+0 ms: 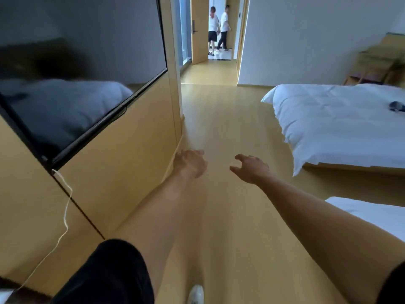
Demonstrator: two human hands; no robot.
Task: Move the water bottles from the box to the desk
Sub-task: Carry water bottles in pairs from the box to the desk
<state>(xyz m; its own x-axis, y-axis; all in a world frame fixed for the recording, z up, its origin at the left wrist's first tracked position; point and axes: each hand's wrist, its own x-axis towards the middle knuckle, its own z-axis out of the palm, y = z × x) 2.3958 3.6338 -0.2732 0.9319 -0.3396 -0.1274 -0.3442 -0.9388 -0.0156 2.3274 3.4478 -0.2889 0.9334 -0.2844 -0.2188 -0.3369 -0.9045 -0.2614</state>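
Ahead, left hand (190, 163); right hand (252, 168); seemingly empty.

**Occluded, cropped and unresolved regions — head view**

- Left hand (190, 163): motion-blurred; fingers run together, a small pale mark near the knuckles unreadable.
- Right hand (252, 168): fingertips soft; fingers loosely spread, holding nothing.
- Wall screen (76, 62): cut by the left and top edges; a dark smeared reflection on the glass, subject not identifiable.
- Near bed (370, 212): only one corner in frame, cut by the right edge.
- Far bed (339, 126): right side cropped; small dark item (397, 105) on it, cut off, type unclear.
- White shoe (195, 294): cut by the bottom edge.
- Two people (219, 29) in the doorway: too small for detail.
- Wooden furniture (379, 62), far right: blurred.
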